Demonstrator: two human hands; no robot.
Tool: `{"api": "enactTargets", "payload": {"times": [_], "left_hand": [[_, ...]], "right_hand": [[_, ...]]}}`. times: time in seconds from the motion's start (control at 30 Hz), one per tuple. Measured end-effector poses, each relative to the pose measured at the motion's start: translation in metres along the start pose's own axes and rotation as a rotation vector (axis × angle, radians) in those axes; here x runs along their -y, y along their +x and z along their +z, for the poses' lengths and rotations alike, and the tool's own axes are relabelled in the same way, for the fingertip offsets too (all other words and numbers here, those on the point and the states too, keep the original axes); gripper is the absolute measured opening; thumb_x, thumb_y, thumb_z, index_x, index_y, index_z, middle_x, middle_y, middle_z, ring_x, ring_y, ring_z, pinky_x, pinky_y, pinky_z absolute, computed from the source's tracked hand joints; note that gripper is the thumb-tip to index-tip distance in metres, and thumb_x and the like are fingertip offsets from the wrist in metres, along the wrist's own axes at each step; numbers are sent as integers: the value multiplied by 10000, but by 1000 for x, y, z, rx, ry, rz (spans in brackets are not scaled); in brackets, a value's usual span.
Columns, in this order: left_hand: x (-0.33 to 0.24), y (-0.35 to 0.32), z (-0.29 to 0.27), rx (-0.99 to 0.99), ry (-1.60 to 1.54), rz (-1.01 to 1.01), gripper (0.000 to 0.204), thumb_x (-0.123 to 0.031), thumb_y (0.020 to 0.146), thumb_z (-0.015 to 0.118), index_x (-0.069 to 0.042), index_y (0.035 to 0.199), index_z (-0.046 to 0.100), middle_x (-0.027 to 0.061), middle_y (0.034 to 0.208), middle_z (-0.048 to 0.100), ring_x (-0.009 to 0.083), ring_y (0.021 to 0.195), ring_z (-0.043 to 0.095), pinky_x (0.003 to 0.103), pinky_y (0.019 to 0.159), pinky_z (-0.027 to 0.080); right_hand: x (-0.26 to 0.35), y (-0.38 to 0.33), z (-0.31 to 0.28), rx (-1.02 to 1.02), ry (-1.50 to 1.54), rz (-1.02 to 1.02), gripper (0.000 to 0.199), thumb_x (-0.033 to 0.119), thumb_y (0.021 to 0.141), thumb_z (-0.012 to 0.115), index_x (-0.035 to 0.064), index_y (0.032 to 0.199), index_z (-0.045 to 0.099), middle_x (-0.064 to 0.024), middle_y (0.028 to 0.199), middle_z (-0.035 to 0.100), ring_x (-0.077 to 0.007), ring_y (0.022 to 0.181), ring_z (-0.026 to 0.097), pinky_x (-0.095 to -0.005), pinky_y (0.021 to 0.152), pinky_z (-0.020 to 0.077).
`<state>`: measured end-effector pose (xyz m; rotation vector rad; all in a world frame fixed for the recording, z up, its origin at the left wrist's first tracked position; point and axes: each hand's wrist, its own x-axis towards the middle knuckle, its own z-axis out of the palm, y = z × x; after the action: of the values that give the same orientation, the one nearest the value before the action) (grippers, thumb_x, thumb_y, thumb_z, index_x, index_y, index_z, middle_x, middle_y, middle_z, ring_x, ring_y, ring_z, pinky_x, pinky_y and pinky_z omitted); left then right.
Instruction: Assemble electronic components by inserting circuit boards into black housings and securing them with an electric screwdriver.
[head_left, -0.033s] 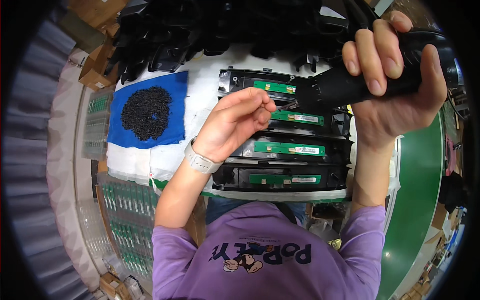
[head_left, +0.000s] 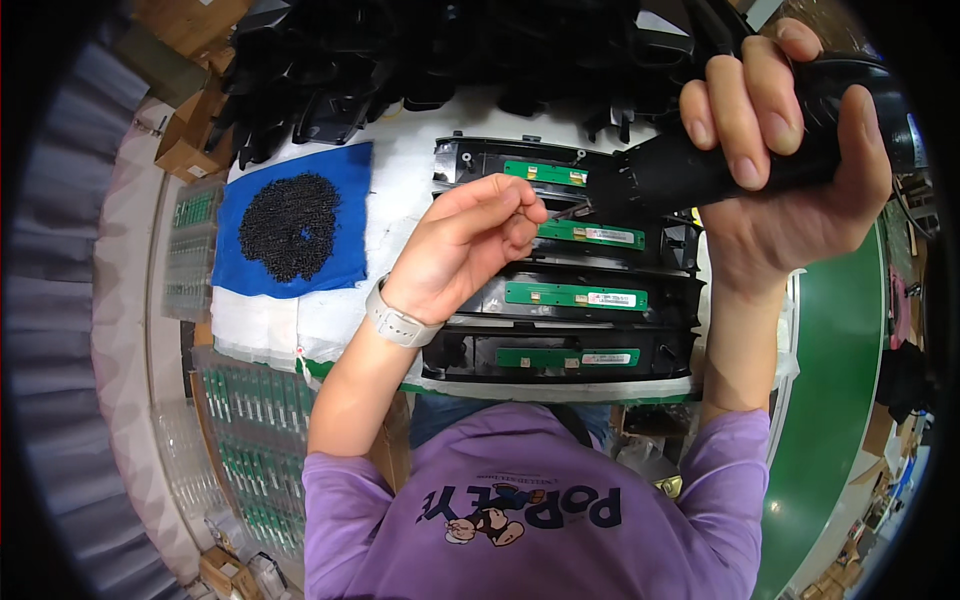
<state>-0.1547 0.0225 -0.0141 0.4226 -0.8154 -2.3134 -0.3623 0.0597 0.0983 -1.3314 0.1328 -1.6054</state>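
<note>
Right hand (head_left: 785, 225) wrapped the black power tool (head_left: 645, 178), presumably for steadiness; left hand (head_left: 470, 235) curled beside its tip (head_left: 575, 212), any hold indiscernible.

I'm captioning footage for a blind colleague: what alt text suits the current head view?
The person's right hand grips a black power tool, its thin bit pointing toward the curled left hand, above four black plastic housings, each with a green circuit board. To the left, a heap of small black parts, apparently screws, lies on a blue cloth.
</note>
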Motion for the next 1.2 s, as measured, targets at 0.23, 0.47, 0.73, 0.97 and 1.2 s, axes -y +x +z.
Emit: {"api": "enactTargets", "payload": {"times": [0.23,0.47,0.73,0.97,1.2], "left_hand": [[-1,-2,-1,17,42,-18,185,-128,935,535,27,1022,584,72,893,606,87,690,472,226,653,403],[-4,-8,4,-6,134,-21,182,-82,884,608,18,1036,610,76,892,625,81,680,514,195,648,449],[-6,-9,1,28,235,-9,167,-30,843,643,21,999,620,88,876,640,83,665,562,200,636,474],[-10,-13,-1,33,177,55,164,-6,825,655,18,984,621,77,854,646,93,661,599,198,625,496],[-15,-15,0,-183,223,193,160,-92,879,603,11,1001,605,85,892,647,103,757,604,214,669,478]], "right_hand": [[-3,-2,-2,28,8,-8,387,333,885,480,20,1110,453,-4,722,471,-120,576,463,-301,684,367],[-11,-4,-1,87,13,-42,406,353,888,472,41,1149,463,8,722,468,-112,581,458,-299,687,369],[-16,-7,2,88,-13,-38,400,351,890,469,40,1142,466,15,707,463,-96,555,443,-286,673,377],[-18,-7,14,-261,56,-13,293,281,893,491,20,1026,473,4,678,431,-105,543,410,-295,653,359],[-28,5,7,-318,96,-20,304,322,903,457,42,973,552,-9,641,462,-135,511,409,-322,611,367]]}}
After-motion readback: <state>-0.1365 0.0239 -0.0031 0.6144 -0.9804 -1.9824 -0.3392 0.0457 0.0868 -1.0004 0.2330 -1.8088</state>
